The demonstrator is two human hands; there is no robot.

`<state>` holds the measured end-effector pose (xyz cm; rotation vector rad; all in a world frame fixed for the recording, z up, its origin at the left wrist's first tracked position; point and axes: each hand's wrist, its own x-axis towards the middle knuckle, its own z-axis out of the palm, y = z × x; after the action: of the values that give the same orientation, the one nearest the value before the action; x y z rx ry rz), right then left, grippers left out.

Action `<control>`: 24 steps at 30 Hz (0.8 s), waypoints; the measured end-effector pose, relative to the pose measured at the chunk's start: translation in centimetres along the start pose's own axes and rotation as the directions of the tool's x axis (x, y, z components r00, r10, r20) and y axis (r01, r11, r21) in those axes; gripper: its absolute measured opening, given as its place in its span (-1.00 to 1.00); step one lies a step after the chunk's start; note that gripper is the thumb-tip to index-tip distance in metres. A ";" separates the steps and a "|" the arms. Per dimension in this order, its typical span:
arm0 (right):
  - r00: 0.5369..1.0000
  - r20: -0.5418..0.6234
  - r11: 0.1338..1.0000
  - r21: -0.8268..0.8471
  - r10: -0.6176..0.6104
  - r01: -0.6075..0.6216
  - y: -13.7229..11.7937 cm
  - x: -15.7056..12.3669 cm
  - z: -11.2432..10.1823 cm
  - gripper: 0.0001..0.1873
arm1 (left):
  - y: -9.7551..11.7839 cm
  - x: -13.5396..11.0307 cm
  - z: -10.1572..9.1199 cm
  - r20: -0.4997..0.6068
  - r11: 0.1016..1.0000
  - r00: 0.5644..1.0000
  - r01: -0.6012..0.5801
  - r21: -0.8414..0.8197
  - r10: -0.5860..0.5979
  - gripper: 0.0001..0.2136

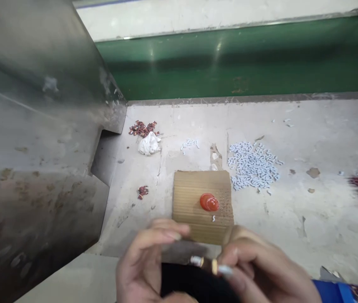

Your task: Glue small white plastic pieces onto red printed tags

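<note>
Cardboard [188, 202] bears a red blob [209, 202], likely for easy reach, the right hand [261, 265] pinching a small piece [208, 264] by one end, the left hand [141, 263] open nearby.

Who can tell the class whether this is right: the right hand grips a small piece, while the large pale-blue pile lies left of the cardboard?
Not quite: the head view shows the large pale-blue pile right of the cardboard, not left. The right hand does grip a small piece.
</note>
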<state>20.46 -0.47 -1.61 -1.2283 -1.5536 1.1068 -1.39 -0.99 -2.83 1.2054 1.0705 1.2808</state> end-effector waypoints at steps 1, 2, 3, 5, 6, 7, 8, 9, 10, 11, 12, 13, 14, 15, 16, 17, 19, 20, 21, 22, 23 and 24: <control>0.999 -0.041 0.987 -0.162 -0.032 0.025 0.8 1.3 -1.4 -0.84 | -0.5 0.3 -1.0 -0.047 0.984 0.998 -0.030 0.174 0.039 -0.68; 0.994 -0.090 0.941 -0.338 -0.062 0.028 1.7 3.0 -3.0 -0.76 | -1.1 0.6 -2.1 -0.090 0.920 0.994 -0.027 0.390 0.067 -0.75; 0.980 -0.135 0.829 -0.558 -0.148 0.048 2.7 5.2 -4.8 -0.64 | -1.7 1.1 -3.2 -0.113 0.800 0.989 -0.010 0.599 0.097 -0.73; 0.946 -0.228 0.700 -0.714 -0.228 -0.004 4.6 10.3 -8.7 -0.48 | -2.9 2.1 -5.2 -0.127 0.543 0.987 0.054 0.838 0.098 -0.63; 0.931 -0.259 0.640 -0.768 -0.256 -0.037 5.4 13.0 -10.6 -0.47 | -3.5 2.7 -6.0 -0.097 0.454 0.991 0.045 0.890 0.093 -0.60; 0.926 -0.262 0.581 -0.812 -0.271 -0.059 6.2 15.7 -12.3 -0.44 | -3.9 3.1 -6.7 -0.053 0.401 0.994 0.011 0.916 0.094 -0.59; 0.921 -0.266 0.533 -0.842 -0.284 -0.079 6.9 18.2 -13.7 -0.47 | -4.3 3.5 -7.1 0.002 0.380 0.994 -0.043 0.924 0.108 -0.61; 0.921 -0.265 0.497 -0.863 -0.286 -0.094 7.6 20.5 -14.8 -0.50 | -4.5 3.8 -7.4 0.065 0.375 0.988 -0.112 0.920 0.137 -0.64; 0.926 -0.258 0.461 -0.881 -0.275 -0.108 8.3 22.5 -15.6 -0.19 | -4.7 3.9 -7.7 0.114 0.380 0.979 -0.171 0.909 0.169 -0.69; 0.931 -0.259 0.440 -0.889 -0.258 -0.126 9.0 24.1 -16.1 -0.27 | -4.8 4.0 -7.8 0.137 0.391 0.972 -0.204 0.897 0.193 -0.74; 0.935 -0.263 0.428 -0.893 -0.237 -0.143 9.7 25.4 -16.4 -0.42 | -4.9 4.0 -7.9 0.134 0.397 0.970 -0.207 0.894 0.204 -0.77; 0.939 -0.268 0.421 -0.893 -0.214 -0.159 10.3 26.5 -16.6 -0.56 | -4.9 4.0 -8.0 0.118 0.392 0.973 -0.189 0.900 0.200 -0.78; 0.942 -0.273 0.421 -0.891 -0.192 -0.172 10.8 27.2 -16.7 -0.71 | -4.9 4.0 -8.0 0.114 0.374 0.976 -0.177 0.910 0.185 -0.77; 0.946 -0.276 0.423 -0.887 -0.171 -0.182 11.3 27.7 -16.7 -0.72 | -4.9 4.1 -8.1 0.122 0.350 0.977 -0.176 0.920 0.172 -0.76; 0.951 -0.272 0.428 -0.884 -0.149 -0.186 11.6 28.0 -16.7 -0.72 | -4.8 4.2 -8.2 0.150 0.325 0.975 -0.196 0.925 0.163 -0.74; 0.954 -0.270 0.435 -0.880 -0.129 -0.190 11.8 27.9 -16.7 -0.70 | -4.7 4.5 -8.3 0.199 0.308 0.966 -0.242 0.920 0.164 -0.74; 0.956 -0.276 0.452 -0.868 -0.095 -0.206 11.5 26.8 -17.0 -0.71 | -4.6 5.1 -8.4 0.300 0.311 0.937 -0.344 0.886 0.179 -0.78; 0.956 -0.283 0.464 -0.860 -0.084 -0.214 11.1 25.5 -17.1 -0.70 | -4.5 5.3 -8.4 0.328 0.330 0.924 -0.377 0.866 0.194 -0.79; 0.956 -0.284 0.480 -0.851 -0.073 -0.216 10.5 23.8 -17.2 -0.67 | -4.4 5.6 -8.4 0.339 0.353 0.916 -0.396 0.848 0.213 -0.80; 0.959 -0.276 0.503 -0.839 -0.061 -0.209 9.8 21.6 -17.3 -0.68 | -4.4 5.7 -8.4 0.339 0.379 0.913 -0.404 0.833 0.227 -0.80; 0.967 -0.249 0.530 -0.827 -0.049 -0.186 9.1 19.0 -17.3 -0.66 | -4.3 5.7 -8.5 0.326 0.405 0.916 -0.397 0.824 0.235 -0.79; 0.984 -0.180 0.568 -0.811 -0.012 -0.142 8.4 16.1 -17.1 -0.69 | -4.3 5.6 -8.6 0.300 0.429 0.924 -0.376 0.821 0.236 -0.79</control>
<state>36.25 18.68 -3.90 -1.9437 -1.9743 0.2179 -9.26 5.27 -7.52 2.3423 1.5116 0.8308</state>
